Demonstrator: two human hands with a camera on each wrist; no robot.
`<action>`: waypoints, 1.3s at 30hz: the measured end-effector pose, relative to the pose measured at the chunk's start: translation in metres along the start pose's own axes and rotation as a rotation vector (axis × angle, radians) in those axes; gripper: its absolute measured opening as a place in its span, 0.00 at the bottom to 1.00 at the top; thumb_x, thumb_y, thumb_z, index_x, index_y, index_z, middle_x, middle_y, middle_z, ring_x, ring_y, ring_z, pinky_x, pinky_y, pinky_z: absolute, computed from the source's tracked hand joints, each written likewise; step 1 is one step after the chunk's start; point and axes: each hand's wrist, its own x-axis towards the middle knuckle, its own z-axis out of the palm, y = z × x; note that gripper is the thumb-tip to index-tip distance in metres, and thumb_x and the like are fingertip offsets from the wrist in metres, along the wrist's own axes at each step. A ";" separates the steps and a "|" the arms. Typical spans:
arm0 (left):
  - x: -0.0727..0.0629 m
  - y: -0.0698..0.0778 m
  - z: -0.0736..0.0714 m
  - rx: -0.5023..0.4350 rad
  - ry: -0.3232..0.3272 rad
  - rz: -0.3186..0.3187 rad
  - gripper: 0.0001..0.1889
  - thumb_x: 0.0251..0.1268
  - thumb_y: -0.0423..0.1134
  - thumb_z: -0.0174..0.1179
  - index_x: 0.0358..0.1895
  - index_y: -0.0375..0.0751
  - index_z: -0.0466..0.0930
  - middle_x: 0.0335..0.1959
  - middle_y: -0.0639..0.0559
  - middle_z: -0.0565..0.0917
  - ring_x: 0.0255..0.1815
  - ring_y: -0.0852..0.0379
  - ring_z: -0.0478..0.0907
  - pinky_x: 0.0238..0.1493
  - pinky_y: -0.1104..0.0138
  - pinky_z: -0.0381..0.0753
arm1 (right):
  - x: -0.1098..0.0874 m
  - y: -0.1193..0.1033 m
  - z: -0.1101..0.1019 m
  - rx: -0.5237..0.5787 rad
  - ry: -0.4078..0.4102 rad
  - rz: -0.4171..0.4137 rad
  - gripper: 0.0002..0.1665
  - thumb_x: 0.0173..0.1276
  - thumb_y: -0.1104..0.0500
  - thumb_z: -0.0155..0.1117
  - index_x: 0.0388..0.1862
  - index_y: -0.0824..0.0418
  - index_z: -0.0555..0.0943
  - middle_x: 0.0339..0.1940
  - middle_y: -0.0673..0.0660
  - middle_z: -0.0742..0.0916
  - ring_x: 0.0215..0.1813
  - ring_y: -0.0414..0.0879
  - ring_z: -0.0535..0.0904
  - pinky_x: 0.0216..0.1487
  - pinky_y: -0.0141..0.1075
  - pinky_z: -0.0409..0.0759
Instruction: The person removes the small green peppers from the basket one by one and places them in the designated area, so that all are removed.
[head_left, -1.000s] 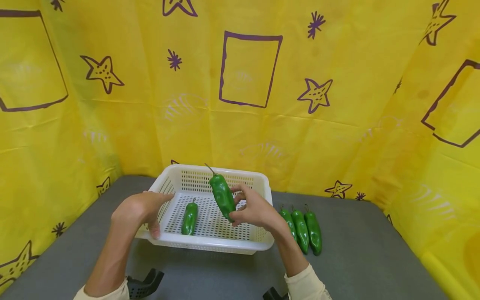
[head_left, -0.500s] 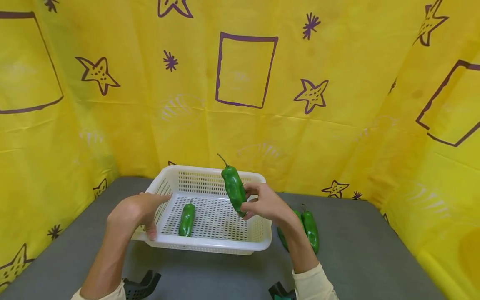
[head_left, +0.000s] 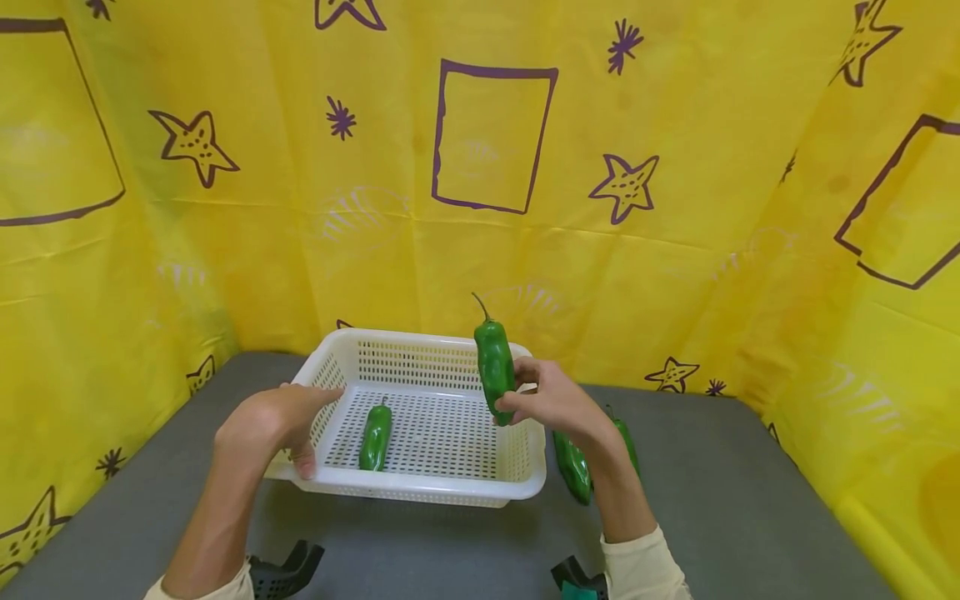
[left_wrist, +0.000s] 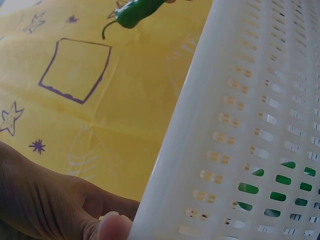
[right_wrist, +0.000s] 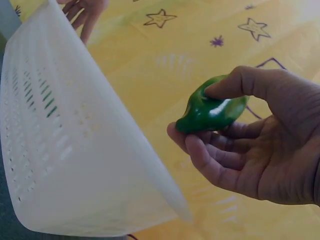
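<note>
A white plastic basket (head_left: pixel 420 485) with slotted walls stands on the dark table, one green pepper (head_left: pixel 375 437) lying inside toward its left. My left hand (head_left: pixel 273 421) grips the basket's left rim; in the left wrist view its thumb (left_wrist: pixel 114 227) lies against the rim. Over the basket's right side, my right hand (head_left: pixel 555 400) pinches a second green pepper (head_left: pixel 495 367) near its lower end, stem up. The right wrist view shows the thumb on top of this pepper (right_wrist: pixel 215 107) and fingers beneath. More green peppers (head_left: pixel 573 467) lie right of the basket, partly hidden by my right forearm.
A yellow cloth (head_left: pixel 495 267) printed with stars and squares hangs behind the table and on both sides. The grey table (head_left: pixel 720 500) extends to the right of the peppers. Dark wrist mounts (head_left: pixel 288 571) show beside both sleeves.
My right hand has moved right and slightly up with its pepper, from over the basket's middle to its right side, and the pepper has turned more upright. The left hand keeps its place on the rim.
</note>
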 end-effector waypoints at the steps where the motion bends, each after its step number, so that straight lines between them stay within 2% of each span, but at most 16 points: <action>1: 0.000 0.000 0.000 0.002 -0.001 0.003 0.67 0.28 0.31 0.87 0.82 0.44 0.59 0.50 0.37 0.76 0.49 0.41 0.75 0.47 0.50 0.74 | -0.001 0.000 -0.002 -0.009 -0.002 -0.002 0.21 0.67 0.61 0.68 0.57 0.69 0.80 0.48 0.65 0.85 0.41 0.49 0.90 0.50 0.52 0.88; 8: -0.001 -0.001 0.000 -0.004 -0.001 -0.001 0.65 0.30 0.30 0.86 0.82 0.43 0.59 0.49 0.37 0.77 0.48 0.43 0.76 0.47 0.51 0.74 | -0.005 0.003 -0.014 -0.087 0.007 0.021 0.21 0.68 0.56 0.70 0.55 0.66 0.82 0.47 0.61 0.88 0.46 0.50 0.87 0.55 0.47 0.82; 14: -0.001 0.001 0.001 0.011 0.001 0.009 0.64 0.31 0.29 0.86 0.82 0.44 0.60 0.48 0.39 0.78 0.48 0.43 0.76 0.47 0.51 0.75 | -0.011 0.007 -0.026 -0.078 0.016 0.003 0.21 0.69 0.57 0.70 0.57 0.66 0.80 0.50 0.62 0.86 0.48 0.52 0.85 0.57 0.46 0.81; 24: 0.000 0.006 -0.001 -0.016 0.006 -0.012 0.65 0.31 0.33 0.87 0.82 0.43 0.59 0.50 0.38 0.78 0.49 0.42 0.76 0.46 0.52 0.75 | -0.034 0.010 -0.054 -0.079 0.101 0.023 0.29 0.70 0.61 0.70 0.63 0.71 0.70 0.54 0.67 0.80 0.49 0.53 0.84 0.47 0.40 0.84; 28: 0.000 0.005 -0.002 -0.036 0.002 -0.030 0.65 0.32 0.33 0.87 0.82 0.43 0.59 0.49 0.39 0.79 0.49 0.42 0.77 0.46 0.51 0.74 | -0.043 0.010 -0.067 -0.144 0.148 0.052 0.35 0.70 0.59 0.71 0.68 0.69 0.65 0.57 0.68 0.78 0.54 0.57 0.84 0.49 0.41 0.84; 31: 0.000 0.003 -0.002 -0.034 -0.004 -0.038 0.65 0.32 0.33 0.87 0.82 0.44 0.58 0.50 0.38 0.79 0.49 0.42 0.77 0.46 0.51 0.74 | -0.051 0.012 -0.078 -0.237 0.178 0.093 0.40 0.70 0.57 0.71 0.71 0.70 0.62 0.57 0.69 0.77 0.56 0.60 0.82 0.49 0.42 0.83; 35: 0.000 0.002 -0.003 0.008 0.001 -0.008 0.66 0.30 0.32 0.87 0.82 0.44 0.59 0.52 0.34 0.77 0.50 0.40 0.75 0.47 0.49 0.75 | -0.060 0.020 -0.092 -0.327 0.192 0.145 0.44 0.71 0.58 0.70 0.74 0.75 0.57 0.56 0.74 0.77 0.51 0.59 0.83 0.48 0.44 0.82; 39: 0.000 0.001 -0.003 0.038 0.008 0.014 0.67 0.26 0.32 0.88 0.82 0.44 0.60 0.54 0.32 0.76 0.50 0.38 0.74 0.48 0.48 0.75 | -0.065 0.030 -0.103 -0.373 0.190 0.213 0.45 0.71 0.62 0.68 0.74 0.79 0.54 0.57 0.78 0.77 0.45 0.57 0.84 0.46 0.46 0.83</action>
